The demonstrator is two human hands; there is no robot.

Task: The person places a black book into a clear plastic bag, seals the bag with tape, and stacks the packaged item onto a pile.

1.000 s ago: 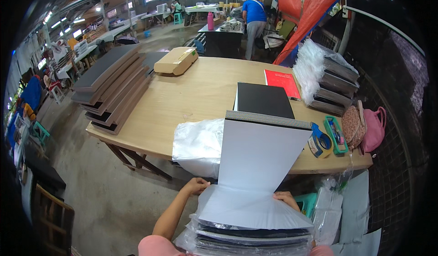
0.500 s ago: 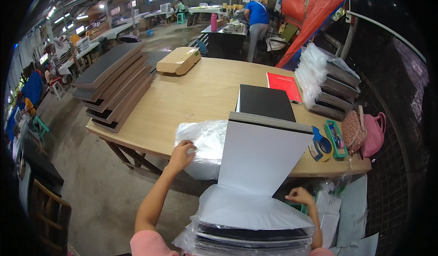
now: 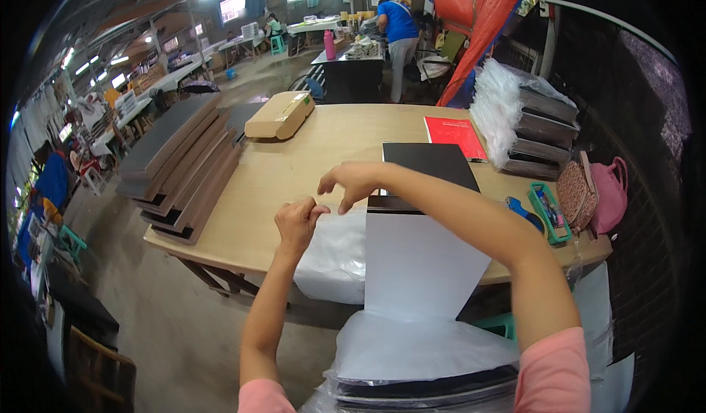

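Note:
My left hand [image 3: 297, 223] is closed above the pile of clear plastic bags [image 3: 331, 258] at the table's front edge; whatever its fingers may hold is hidden. Reaching across from the right, my right hand [image 3: 353, 183] is open beside it, fingers curved and apart, with nothing seen in it. Under my right forearm, a black flat board [image 3: 430, 161] lies on the table. A white sheet [image 3: 419, 262] slopes down from near that board toward me. Its lower end meets a stack of plastic-wrapped black boards [image 3: 426, 391] close to my body.
The wooden table [image 3: 287, 163] bears stacked dark boards [image 3: 173, 159] at left and a tan box [image 3: 279, 116] at the back. Toward the right are a red folder [image 3: 454, 139], a plastic-covered stack [image 3: 540, 130], a blue tape dispenser [image 3: 523, 211], a green basket [image 3: 550, 213] and bags [image 3: 608, 192]. A person [image 3: 399, 30] stands beyond.
My right hand has swung up from beside the wrapped stack and across to my left hand. My left hand has risen slightly off the plastic bags and closed. The view has shifted a little.

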